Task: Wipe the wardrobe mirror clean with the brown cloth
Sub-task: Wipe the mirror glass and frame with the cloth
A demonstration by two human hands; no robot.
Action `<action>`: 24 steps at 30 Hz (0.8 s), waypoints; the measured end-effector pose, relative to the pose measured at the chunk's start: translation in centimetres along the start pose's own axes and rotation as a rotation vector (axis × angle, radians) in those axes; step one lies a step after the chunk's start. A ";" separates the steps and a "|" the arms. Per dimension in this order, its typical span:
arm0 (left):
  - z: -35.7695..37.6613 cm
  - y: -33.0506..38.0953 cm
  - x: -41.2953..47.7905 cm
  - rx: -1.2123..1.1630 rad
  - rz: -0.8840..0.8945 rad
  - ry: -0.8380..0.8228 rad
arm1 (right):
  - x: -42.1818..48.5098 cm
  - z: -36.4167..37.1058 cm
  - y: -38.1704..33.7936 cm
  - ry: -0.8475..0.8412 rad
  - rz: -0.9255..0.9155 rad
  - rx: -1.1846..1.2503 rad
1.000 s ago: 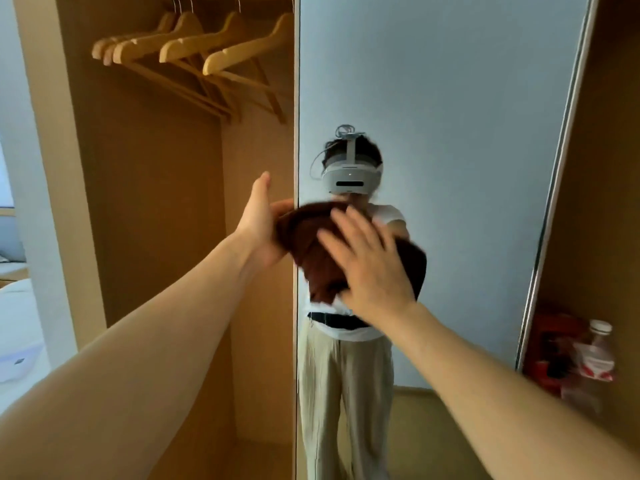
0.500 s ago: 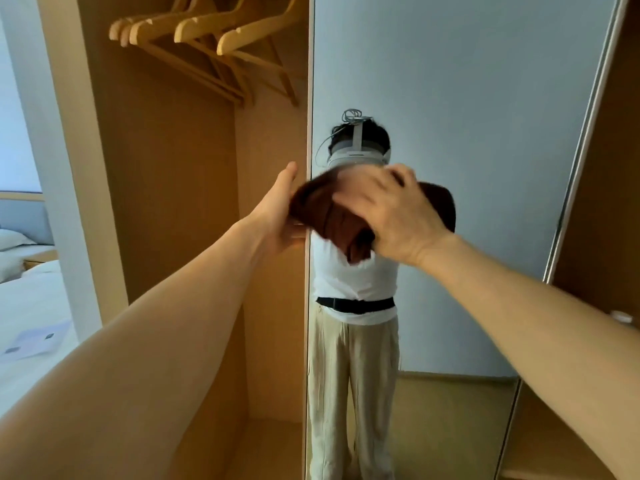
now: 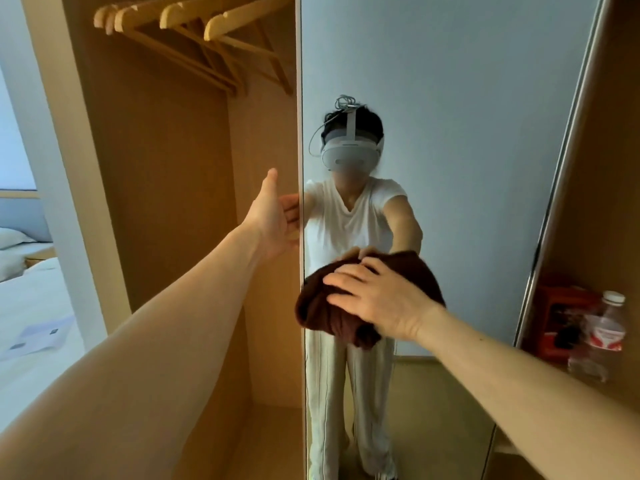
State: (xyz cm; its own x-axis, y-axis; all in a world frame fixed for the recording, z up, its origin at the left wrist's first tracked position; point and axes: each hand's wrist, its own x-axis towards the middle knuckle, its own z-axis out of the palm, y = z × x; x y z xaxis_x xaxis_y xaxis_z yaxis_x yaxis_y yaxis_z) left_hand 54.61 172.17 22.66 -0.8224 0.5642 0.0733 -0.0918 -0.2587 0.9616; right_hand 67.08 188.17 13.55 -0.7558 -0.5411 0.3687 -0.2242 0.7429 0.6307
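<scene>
Brown cloth (image 3: 330, 315) bunched crosswise under right hand (image 3: 382, 301)

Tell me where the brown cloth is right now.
Head view: the brown cloth is against the mirror near its left edge, under the right hand, lower right of the left hand.

The mirror (image 3: 467, 168) stands straight ahead of you, with the open wardrobe bay (image 3: 166, 202) to its left and a shelf (image 3: 588, 379) to its right. Hangers (image 3: 194, 26) hang at the top of the bay. Your left hand (image 3: 273, 220) is at the mirror's left edge. Your right hand (image 3: 381, 299) lies on the cloth (image 3: 329, 313), lower down against the glass (near that same edge). A bottle (image 3: 602, 334) stands on the shelf, a box (image 3: 561, 320) behind it. The bed (image 3: 27, 306) lies far left.
</scene>
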 end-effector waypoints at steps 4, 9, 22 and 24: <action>0.4 -0.3 0.1 0.005 0.013 0.007 | 2.0 -5.2 5.6 0.125 0.131 -0.123; 0.5 -0.7 -0.1 -0.013 0.039 0.079 | 5.3 -8.9 9.6 0.347 0.533 -0.064; 0.3 -1.2 0.8 -0.027 0.058 0.087 | -1.5 2.5 -3.5 -0.010 0.125 0.107; 0.3 -1.3 0.8 -0.026 0.059 0.077 | -0.8 0.5 -0.9 -0.042 0.032 0.032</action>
State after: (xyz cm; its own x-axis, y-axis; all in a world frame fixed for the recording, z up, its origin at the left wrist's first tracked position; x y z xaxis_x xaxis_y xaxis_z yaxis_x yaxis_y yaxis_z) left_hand 54.29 173.18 21.59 -0.8673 0.4859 0.1078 -0.0559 -0.3103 0.9490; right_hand 67.53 188.11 12.32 -0.7883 -0.4998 0.3588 -0.2183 0.7725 0.5963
